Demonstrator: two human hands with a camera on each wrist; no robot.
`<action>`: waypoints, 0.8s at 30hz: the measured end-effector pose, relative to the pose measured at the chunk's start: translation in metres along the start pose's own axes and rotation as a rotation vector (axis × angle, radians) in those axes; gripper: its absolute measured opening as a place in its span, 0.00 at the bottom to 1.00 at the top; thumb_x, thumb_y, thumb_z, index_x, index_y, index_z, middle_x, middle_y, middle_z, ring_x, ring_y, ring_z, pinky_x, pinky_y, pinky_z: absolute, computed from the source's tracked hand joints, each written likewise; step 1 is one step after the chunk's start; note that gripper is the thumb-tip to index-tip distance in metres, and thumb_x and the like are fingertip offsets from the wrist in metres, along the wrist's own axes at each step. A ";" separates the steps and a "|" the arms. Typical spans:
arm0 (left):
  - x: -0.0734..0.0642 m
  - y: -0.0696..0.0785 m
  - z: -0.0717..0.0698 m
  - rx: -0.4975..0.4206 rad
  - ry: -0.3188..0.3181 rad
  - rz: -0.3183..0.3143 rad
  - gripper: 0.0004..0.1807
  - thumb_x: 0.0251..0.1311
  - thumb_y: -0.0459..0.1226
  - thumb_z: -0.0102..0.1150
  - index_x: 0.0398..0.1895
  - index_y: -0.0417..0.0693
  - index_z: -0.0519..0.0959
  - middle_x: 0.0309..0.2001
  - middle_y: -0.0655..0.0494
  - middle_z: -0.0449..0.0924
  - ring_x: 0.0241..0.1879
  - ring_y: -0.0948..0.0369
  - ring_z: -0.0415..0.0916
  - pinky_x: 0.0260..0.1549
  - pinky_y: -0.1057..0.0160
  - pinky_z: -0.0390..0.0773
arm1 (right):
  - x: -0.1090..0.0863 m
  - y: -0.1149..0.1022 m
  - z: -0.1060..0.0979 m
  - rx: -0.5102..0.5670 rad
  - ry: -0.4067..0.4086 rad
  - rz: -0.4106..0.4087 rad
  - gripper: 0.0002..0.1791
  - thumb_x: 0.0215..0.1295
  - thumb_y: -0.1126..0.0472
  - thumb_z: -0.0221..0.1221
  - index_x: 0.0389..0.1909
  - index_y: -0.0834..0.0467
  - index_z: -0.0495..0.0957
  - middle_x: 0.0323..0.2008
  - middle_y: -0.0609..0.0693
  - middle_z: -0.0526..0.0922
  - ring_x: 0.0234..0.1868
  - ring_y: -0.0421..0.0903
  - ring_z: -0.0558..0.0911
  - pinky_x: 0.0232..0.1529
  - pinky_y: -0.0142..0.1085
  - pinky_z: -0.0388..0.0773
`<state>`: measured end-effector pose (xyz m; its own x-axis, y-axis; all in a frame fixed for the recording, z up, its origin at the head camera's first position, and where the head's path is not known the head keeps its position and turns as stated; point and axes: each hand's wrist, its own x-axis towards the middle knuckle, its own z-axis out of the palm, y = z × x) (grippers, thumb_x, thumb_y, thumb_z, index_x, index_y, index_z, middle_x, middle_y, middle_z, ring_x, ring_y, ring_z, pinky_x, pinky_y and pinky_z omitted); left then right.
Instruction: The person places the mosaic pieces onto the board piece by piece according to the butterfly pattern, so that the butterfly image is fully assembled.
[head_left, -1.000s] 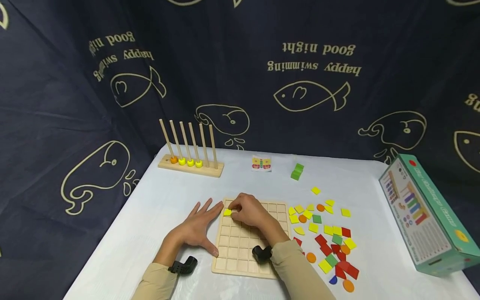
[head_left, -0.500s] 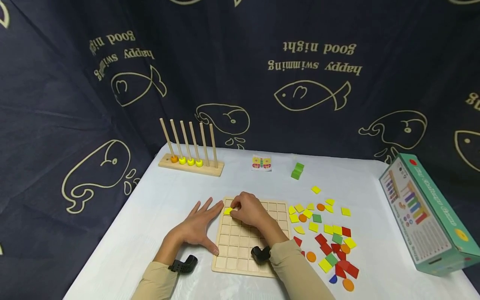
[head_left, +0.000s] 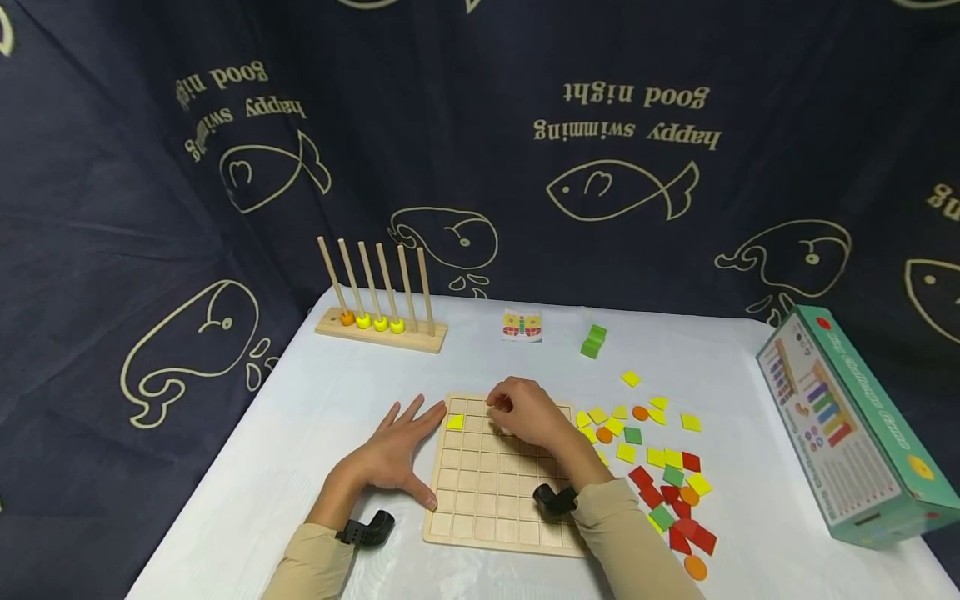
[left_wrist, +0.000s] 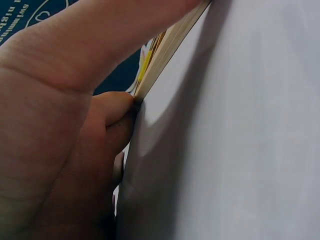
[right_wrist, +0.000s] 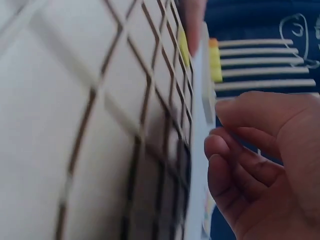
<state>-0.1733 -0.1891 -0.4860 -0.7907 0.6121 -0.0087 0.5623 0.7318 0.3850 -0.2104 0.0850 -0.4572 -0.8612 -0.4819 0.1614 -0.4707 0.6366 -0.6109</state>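
Observation:
A square wooden grid board (head_left: 487, 483) lies on the white table. One yellow square tile (head_left: 455, 422) sits in a cell near its top left corner. My left hand (head_left: 393, 454) has its fingers spread, with fingertips and thumb touching the board's left edge; the left wrist view shows that edge (left_wrist: 170, 50) between thumb and fingers. Over the upper middle of the board is my right hand (head_left: 528, 412), fingers loosely bent. In the right wrist view nothing shows between the thumb and fingers of that hand (right_wrist: 265, 150).
Scattered right of the board are yellow tiles (head_left: 626, 452), red tiles (head_left: 702, 539), green tiles (head_left: 633, 436) and orange discs (head_left: 696, 568). Behind stand a peg rack (head_left: 382, 329) with beads, a butterfly picture card (head_left: 522, 326) and green pieces (head_left: 593, 342). A box (head_left: 855, 433) stands at right.
My right hand has let go of the yellow tile and moved right, away from it. The tile stays in its cell. My left hand has not moved.

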 end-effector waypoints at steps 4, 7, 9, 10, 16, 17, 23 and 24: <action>-0.001 0.001 -0.001 -0.002 -0.005 -0.003 0.80 0.16 0.75 0.68 0.77 0.47 0.47 0.76 0.55 0.46 0.74 0.47 0.36 0.67 0.41 0.35 | -0.015 0.017 -0.020 -0.004 0.005 0.022 0.06 0.61 0.65 0.61 0.38 0.57 0.84 0.32 0.40 0.77 0.31 0.38 0.75 0.33 0.34 0.76; 0.000 0.000 0.000 -0.001 0.000 -0.001 0.80 0.16 0.75 0.68 0.77 0.46 0.48 0.75 0.54 0.46 0.74 0.47 0.36 0.67 0.41 0.35 | -0.028 0.031 -0.035 -0.008 0.028 0.053 0.09 0.59 0.68 0.60 0.39 0.57 0.84 0.34 0.42 0.79 0.31 0.39 0.75 0.32 0.35 0.76; 0.000 0.000 0.001 0.003 0.003 -0.001 0.80 0.16 0.75 0.68 0.76 0.46 0.48 0.75 0.54 0.47 0.74 0.47 0.36 0.67 0.40 0.35 | -0.036 0.040 -0.045 -0.004 0.040 0.073 0.10 0.58 0.69 0.60 0.39 0.57 0.85 0.35 0.44 0.80 0.32 0.40 0.76 0.32 0.36 0.76; 0.000 -0.001 0.001 0.007 0.004 -0.002 0.80 0.16 0.76 0.67 0.76 0.46 0.49 0.75 0.54 0.47 0.74 0.47 0.36 0.67 0.40 0.35 | -0.039 0.044 -0.049 -0.006 0.043 0.086 0.10 0.58 0.69 0.60 0.40 0.57 0.85 0.35 0.45 0.80 0.32 0.41 0.75 0.32 0.36 0.75; 0.001 -0.001 0.002 0.017 -0.002 -0.008 0.80 0.16 0.76 0.66 0.77 0.47 0.48 0.76 0.55 0.46 0.74 0.48 0.35 0.67 0.41 0.34 | -0.057 0.068 -0.069 -0.017 0.046 0.233 0.12 0.58 0.67 0.61 0.43 0.58 0.84 0.35 0.46 0.79 0.33 0.45 0.74 0.27 0.36 0.76; 0.002 -0.002 0.002 0.015 -0.002 -0.009 0.80 0.16 0.76 0.66 0.77 0.47 0.48 0.76 0.55 0.46 0.74 0.48 0.35 0.67 0.41 0.34 | -0.060 0.071 -0.072 -0.026 0.048 0.261 0.13 0.58 0.66 0.62 0.45 0.58 0.83 0.35 0.47 0.78 0.33 0.45 0.74 0.28 0.36 0.76; 0.001 -0.002 0.002 0.008 -0.006 -0.014 0.80 0.15 0.75 0.68 0.77 0.48 0.47 0.76 0.56 0.45 0.74 0.49 0.34 0.67 0.42 0.33 | -0.071 0.085 -0.078 -0.133 0.058 0.384 0.18 0.56 0.61 0.66 0.48 0.61 0.82 0.34 0.49 0.77 0.34 0.47 0.73 0.36 0.40 0.75; 0.001 -0.002 0.002 0.008 -0.007 -0.015 0.80 0.15 0.75 0.68 0.77 0.48 0.47 0.76 0.56 0.45 0.74 0.49 0.34 0.68 0.42 0.33 | -0.072 0.086 -0.078 -0.147 0.053 0.402 0.17 0.55 0.60 0.67 0.47 0.61 0.82 0.33 0.49 0.77 0.34 0.48 0.73 0.37 0.41 0.75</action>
<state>-0.1742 -0.1894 -0.4882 -0.7974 0.6031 -0.0210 0.5523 0.7434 0.3773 -0.2040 0.2214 -0.4607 -0.9885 -0.1488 -0.0253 -0.1145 0.8483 -0.5169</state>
